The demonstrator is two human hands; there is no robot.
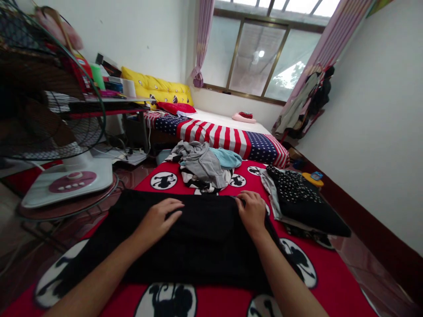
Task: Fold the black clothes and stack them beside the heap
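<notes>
A black garment [205,251] lies spread in a wide, flat shape across the red bedcover [228,304], which has white round patches with dark cat figures. My left hand [161,218] rests on the left half of the cloth, its fingers stretched out and the thumb apart. At the garment's far right corner, my right hand [253,211] has its fingers bent over the edge, with the thumb close by. Beyond the cloth sits a loose heap of grey clothes [201,160] with a light blue piece [226,157]. To the right is a stack of folded clothes [297,198], black and dotted on top.
On the left, an electric fan [71,176] stands on a round stool [66,211]. Behind it is a cluttered desk [115,101]. A second bed with a stars-and-stripes cover [214,136] stands below the window [257,57]. Clothes [307,101] hang at the right wall.
</notes>
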